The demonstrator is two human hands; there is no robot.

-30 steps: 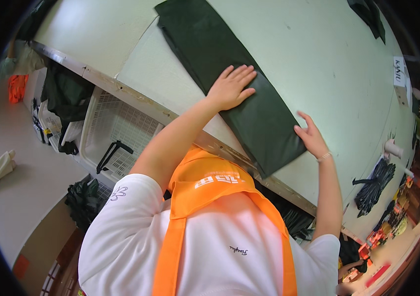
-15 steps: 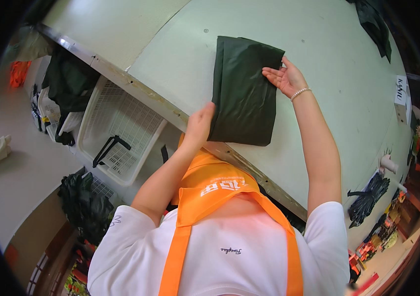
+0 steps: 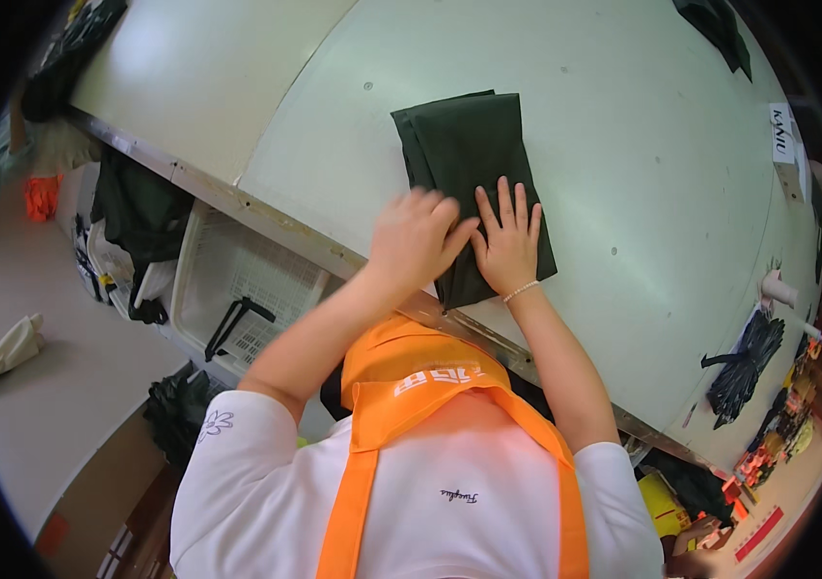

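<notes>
Presently, I watch through the head camera a dark green folded cloth (image 3: 464, 130), which lies on the pale table (image 3: 613, 174), close to the edge by the wearer's body. The right hand (image 3: 507, 241) rests flat on its near part, with fingers spread; I suppose this wide palm is to keep the layers flat and stop them from slipping. The left hand (image 3: 416, 236) is at the left side of the cloth; its thumb stands apart, but the fingers are blurred, so I cannot tell whether they pinch anything. The cloth lies so near probably because both arms can press there comfortably.

The table top is smooth, with a seam at left and small round marks. Below its edge I see a white basket (image 3: 200, 236) containing a black strap (image 3: 227, 328). Toward the right stands a white spool (image 3: 779, 289), near a dark bundle (image 3: 747, 367).
</notes>
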